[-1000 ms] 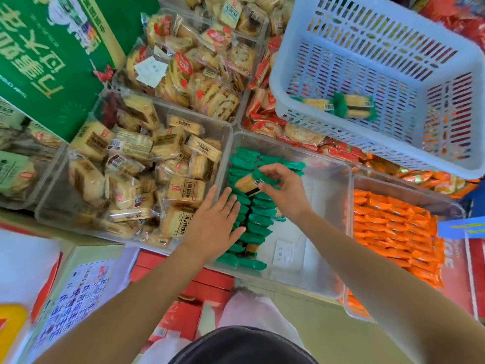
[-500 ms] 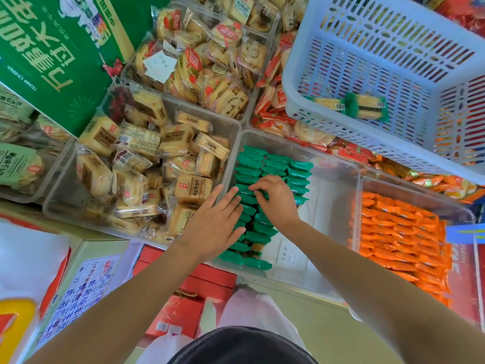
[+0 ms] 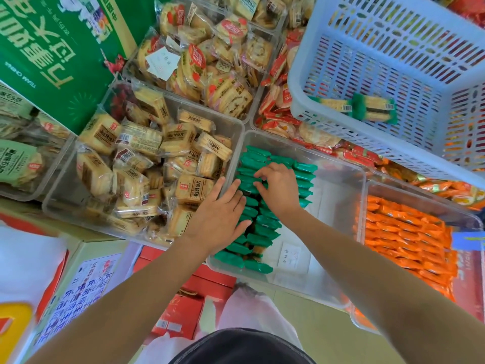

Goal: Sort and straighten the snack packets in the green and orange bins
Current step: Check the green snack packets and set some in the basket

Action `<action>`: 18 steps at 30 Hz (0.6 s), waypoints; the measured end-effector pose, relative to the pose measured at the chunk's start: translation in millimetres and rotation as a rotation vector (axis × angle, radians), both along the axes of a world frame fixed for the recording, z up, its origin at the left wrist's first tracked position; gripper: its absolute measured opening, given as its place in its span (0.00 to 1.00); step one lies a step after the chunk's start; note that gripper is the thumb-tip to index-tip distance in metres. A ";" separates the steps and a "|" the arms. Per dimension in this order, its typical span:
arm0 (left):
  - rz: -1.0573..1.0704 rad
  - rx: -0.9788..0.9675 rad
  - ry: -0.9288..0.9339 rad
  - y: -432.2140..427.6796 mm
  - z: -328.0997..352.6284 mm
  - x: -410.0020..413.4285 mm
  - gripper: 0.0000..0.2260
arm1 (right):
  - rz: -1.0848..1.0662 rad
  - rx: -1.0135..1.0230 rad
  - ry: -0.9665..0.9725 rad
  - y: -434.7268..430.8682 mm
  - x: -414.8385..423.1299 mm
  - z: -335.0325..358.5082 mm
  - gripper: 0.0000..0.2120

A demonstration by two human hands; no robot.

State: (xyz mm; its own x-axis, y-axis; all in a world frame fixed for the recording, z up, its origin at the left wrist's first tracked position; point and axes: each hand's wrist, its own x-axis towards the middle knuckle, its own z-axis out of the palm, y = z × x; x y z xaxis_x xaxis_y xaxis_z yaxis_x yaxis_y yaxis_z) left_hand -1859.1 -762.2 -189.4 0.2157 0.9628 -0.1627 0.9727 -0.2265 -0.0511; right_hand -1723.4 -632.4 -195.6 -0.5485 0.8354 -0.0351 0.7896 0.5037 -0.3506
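Green snack packets [image 3: 265, 233] lie in two rows along the left side of a clear bin [image 3: 338, 179]. My left hand [image 3: 223, 208] lies flat with straight fingers on the left row, near the bin's left wall. My right hand [image 3: 279, 189] is over the middle of the rows, its fingers bent down onto the green packets; whether it pinches one I cannot tell. Orange snack packets [image 3: 409, 240] fill the neighbouring clear bin [image 3: 420, 195] to the right in tidy rows.
A white slotted basket [image 3: 341, 132] with two green-ended packets [image 3: 367, 107] stands at the upper right. Bins of beige biscuit packs [image 3: 147, 164] lie to the left. A green carton [image 3: 52, 53] stands at the upper left. Red boxes [image 3: 207, 285] sit below the bins.
My right hand held a green-ended packet above the rows a second ago; it has come down onto the green packets. My left hand slid slightly forward along the left row.
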 end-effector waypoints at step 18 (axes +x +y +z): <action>0.049 -0.113 0.115 15.7 12.7 11.2 0.36 | -0.341 -0.369 0.759 3.1 45.5 51.4 0.08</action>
